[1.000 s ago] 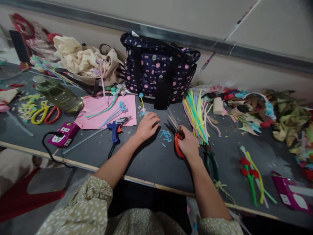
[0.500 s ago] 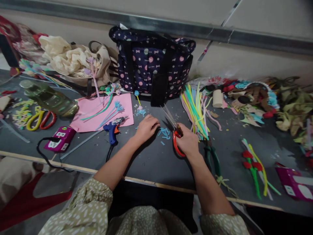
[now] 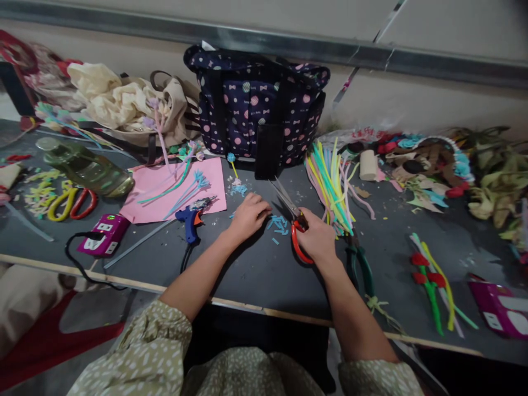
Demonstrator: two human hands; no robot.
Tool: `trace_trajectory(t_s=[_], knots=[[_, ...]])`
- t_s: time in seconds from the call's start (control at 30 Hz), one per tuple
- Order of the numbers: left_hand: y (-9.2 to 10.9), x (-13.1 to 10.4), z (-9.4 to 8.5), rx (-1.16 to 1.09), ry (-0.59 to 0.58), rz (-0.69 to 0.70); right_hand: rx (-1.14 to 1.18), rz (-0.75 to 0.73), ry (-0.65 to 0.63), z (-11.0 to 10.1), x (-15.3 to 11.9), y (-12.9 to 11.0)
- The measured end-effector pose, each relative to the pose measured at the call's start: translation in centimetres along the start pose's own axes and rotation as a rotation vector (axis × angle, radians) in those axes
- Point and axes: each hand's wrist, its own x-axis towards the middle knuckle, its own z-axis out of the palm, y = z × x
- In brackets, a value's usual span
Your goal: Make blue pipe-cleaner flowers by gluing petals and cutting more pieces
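Observation:
In my right hand is a pair of scissors with red handles, its blades slightly apart and pointing away from me. My left hand rests low over the table with its fingers curled together. Whatever its fingertips pinch, if anything, is too small or hidden to make out. Between the two hands lie several short blue cut pieces, close to the left fingertips. A small blue-and-yellow pipe-cleaner piece stands beyond my left hand.
A glue gun lies left of my left arm, near a pink sheet. Right of the scissors are a pipe-cleaner bundle and green-handled pliers. Behind stand a phone and a dark patterned bag.
The view has shifted very slightly. Both hands and the scissors stay in nearly the same place.

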Motion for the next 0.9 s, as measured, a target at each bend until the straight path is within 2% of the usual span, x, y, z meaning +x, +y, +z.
trace_trajectory(t_s=[0.3, 0.67, 0.77, 0.9], knots=[[-0.13, -0.20, 1.01, 0.110, -0.109, 0.053, -0.019, -0.008, -0.036, 0.22, -0.02, -0.02], [0.33, -0.03, 0.61, 0.160, -0.166, 0.041, -0.039, -0.006, -0.057, 0.14, 0.03, -0.01], [0.38, -0.01, 0.57, 0.164, -0.159, 0.040, -0.042, -0.012, -0.052, 0.20, 0.03, 0.05], [0.57, 0.07, 0.32, 0.101, -0.079, -0.017, -0.051, -0.010, -0.045, 0.17, -0.01, 0.03]])
